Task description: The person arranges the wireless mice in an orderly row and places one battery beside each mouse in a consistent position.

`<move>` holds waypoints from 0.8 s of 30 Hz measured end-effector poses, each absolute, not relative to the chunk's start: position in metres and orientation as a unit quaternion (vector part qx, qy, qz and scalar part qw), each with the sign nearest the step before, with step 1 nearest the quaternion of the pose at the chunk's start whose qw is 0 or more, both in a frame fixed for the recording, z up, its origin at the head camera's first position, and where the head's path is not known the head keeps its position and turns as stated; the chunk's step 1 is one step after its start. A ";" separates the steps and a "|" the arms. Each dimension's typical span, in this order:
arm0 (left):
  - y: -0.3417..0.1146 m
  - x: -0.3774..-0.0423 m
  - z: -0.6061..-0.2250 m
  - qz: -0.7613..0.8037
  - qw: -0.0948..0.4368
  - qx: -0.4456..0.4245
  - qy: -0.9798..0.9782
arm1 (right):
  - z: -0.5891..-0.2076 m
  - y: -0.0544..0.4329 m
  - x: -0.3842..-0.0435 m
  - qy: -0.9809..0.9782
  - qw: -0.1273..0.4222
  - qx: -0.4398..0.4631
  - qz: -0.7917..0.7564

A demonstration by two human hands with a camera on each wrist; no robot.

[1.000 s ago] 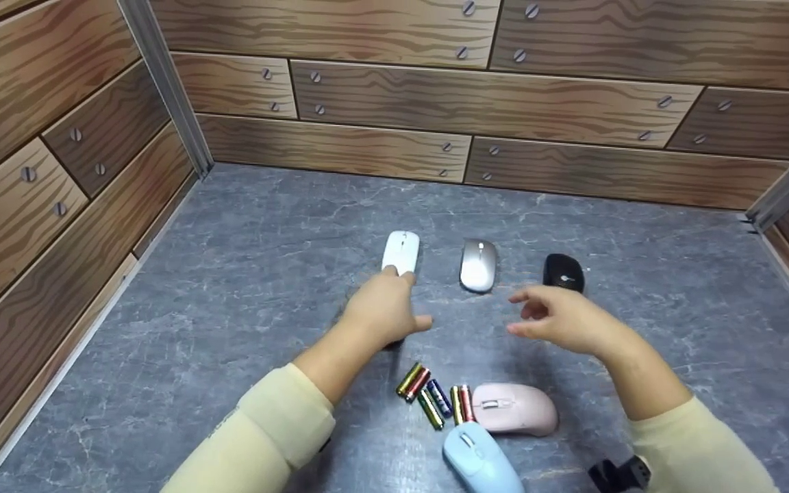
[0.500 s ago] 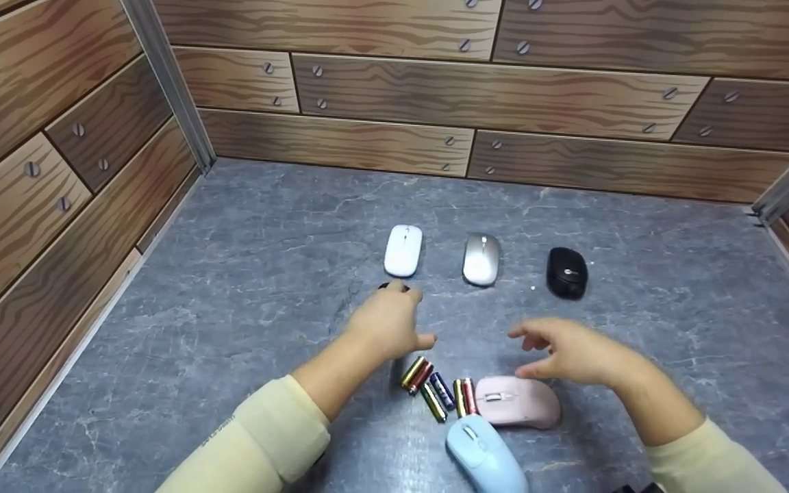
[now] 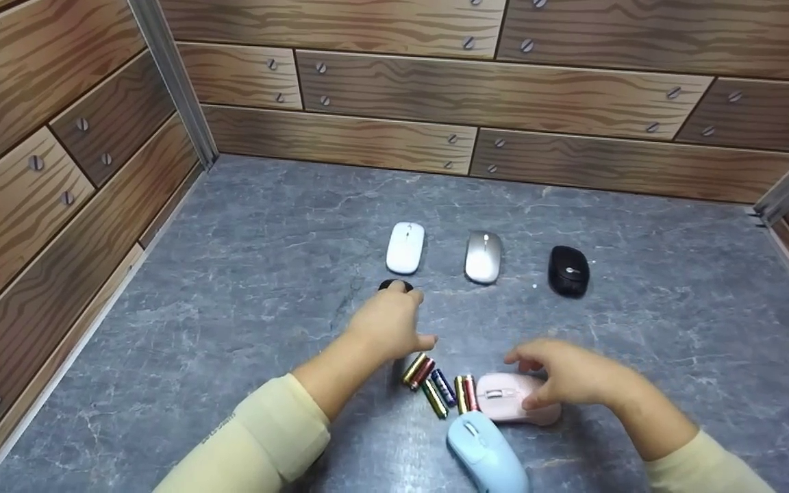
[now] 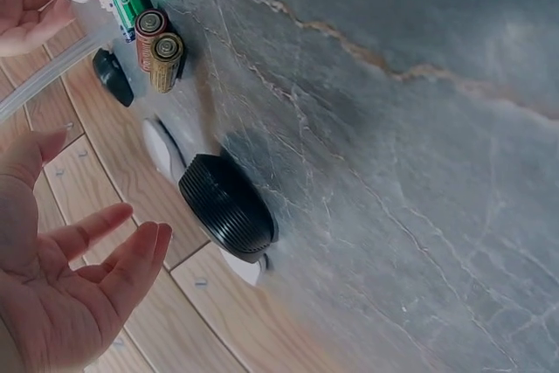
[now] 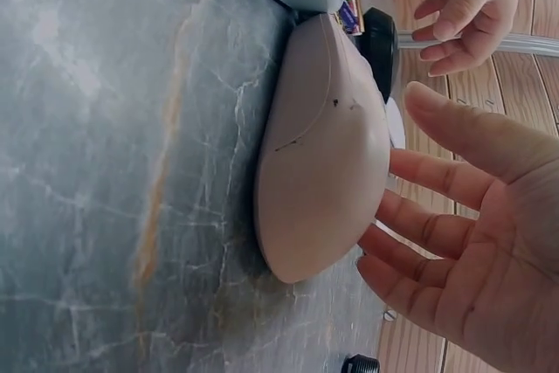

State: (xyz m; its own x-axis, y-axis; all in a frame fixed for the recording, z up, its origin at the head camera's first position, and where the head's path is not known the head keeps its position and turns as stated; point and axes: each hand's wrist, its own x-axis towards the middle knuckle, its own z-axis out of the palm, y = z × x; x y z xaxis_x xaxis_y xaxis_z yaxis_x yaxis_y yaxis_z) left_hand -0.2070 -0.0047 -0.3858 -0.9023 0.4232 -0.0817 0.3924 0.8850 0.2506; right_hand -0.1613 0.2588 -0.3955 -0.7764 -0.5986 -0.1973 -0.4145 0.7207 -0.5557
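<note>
My left hand (image 3: 386, 322) hovers with loosely bent fingers over a ribbed black mouse (image 4: 227, 211). In the left wrist view a gap shows between that mouse and the fingers, and the palm holds nothing. Over a pink mouse (image 3: 501, 405), my right hand (image 3: 569, 376) spreads its thumb and fingers. The right wrist view has those fingers beside the pink mouse's shell; contact cannot be told. Several batteries (image 3: 442, 387) lie between the hands, some against the pink mouse's left end. A light blue mouse (image 3: 487, 455) sits just in front of it.
Farther back stand a white mouse (image 3: 405, 248), a silver mouse (image 3: 483, 257) and another black mouse (image 3: 568, 272), in a spaced row. The grey marbled tabletop (image 3: 264, 239) is bounded by wood-patterned panels (image 3: 367, 85) behind and at both sides.
My right hand has come down toward the near side, from close to the back black mouse to over the pink one. The left hand has drawn back slightly from the white mouse.
</note>
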 end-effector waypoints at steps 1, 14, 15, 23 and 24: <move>-0.004 -0.207 -0.386 0.115 0.070 0.209 0.969 | -0.396 0.259 -0.161 0.908 0.184 -0.282 -0.249; -0.001 -0.202 -0.385 0.121 0.086 0.191 0.970 | -0.408 0.255 -0.155 0.914 0.161 -0.302 -0.219; -0.001 -0.202 -0.385 0.122 0.085 0.192 0.970 | -0.409 0.255 -0.154 0.915 0.160 -0.302 -0.215; -0.002 -0.199 -0.388 0.122 0.080 0.199 0.969 | -0.412 0.252 -0.149 0.929 0.146 -0.291 -0.178; -0.002 -0.199 -0.388 0.124 0.081 0.199 0.969 | -0.413 0.251 -0.148 0.930 0.145 -0.290 -0.175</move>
State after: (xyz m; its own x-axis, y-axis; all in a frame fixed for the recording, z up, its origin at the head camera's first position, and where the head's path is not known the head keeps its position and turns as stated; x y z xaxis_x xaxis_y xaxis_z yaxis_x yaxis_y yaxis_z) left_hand -0.1987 -0.0019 -0.3876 -0.9074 0.4061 -0.1083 0.3659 0.8900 0.2719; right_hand -0.1481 0.2515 -0.4128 -0.7894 -0.5905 -0.1676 -0.4891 0.7701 -0.4097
